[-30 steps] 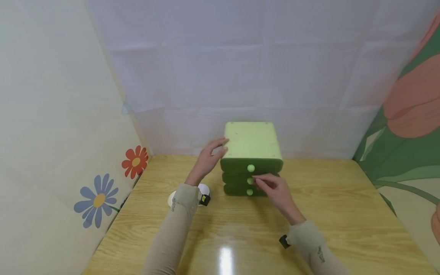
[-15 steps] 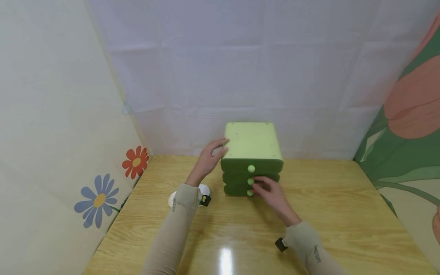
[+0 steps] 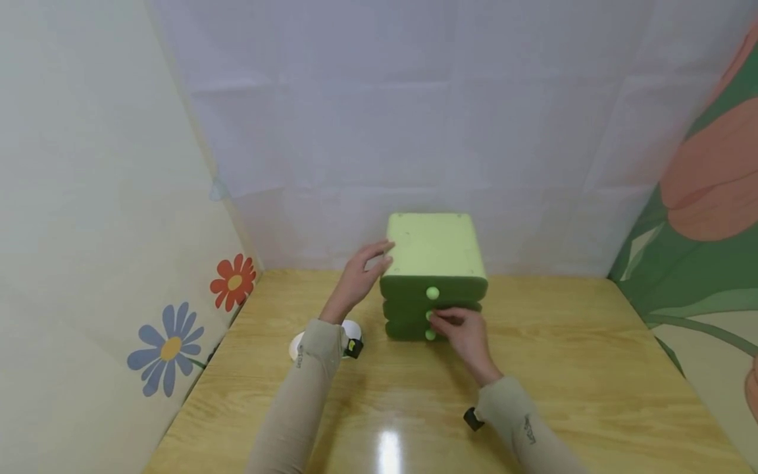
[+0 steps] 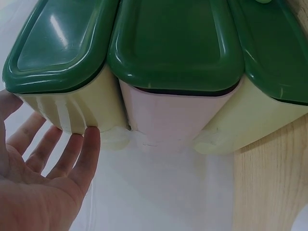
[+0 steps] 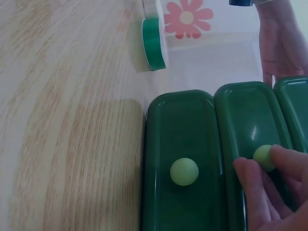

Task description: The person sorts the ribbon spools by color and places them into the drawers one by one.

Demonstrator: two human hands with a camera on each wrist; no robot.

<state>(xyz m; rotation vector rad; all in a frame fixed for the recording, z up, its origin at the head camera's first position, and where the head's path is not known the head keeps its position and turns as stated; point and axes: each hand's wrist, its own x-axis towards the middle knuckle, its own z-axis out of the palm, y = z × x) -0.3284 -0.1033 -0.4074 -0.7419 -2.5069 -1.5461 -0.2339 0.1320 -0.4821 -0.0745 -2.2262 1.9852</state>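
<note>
A small chest of drawers (image 3: 435, 245), light green on top with three dark green drawer fronts, stands on the wooden table. My left hand (image 3: 358, 275) rests against its upper left side; in the left wrist view its extended fingertips (image 4: 91, 132) touch the pale side wall of the top tier. With thumb and fingers, my right hand (image 3: 468, 337) pinches the round light green knob (image 5: 263, 157) of the middle drawer. Above it the top knob (image 3: 433, 293) shows, and the bottom knob (image 5: 184, 172) sits below. All three drawers look closed.
Round white things (image 3: 352, 329) lie partly hidden behind my left wrist; the right wrist view shows one with a green band (image 5: 154, 44). A white cloth (image 3: 533, 131) hangs behind the chest. Flower-printed panels (image 3: 118, 197) flank the wooden table (image 3: 592, 355).
My right hand has shifted slightly left and down, and its fingers have re-formed around the middle knob. The left hand and the chest stay as they were.
</note>
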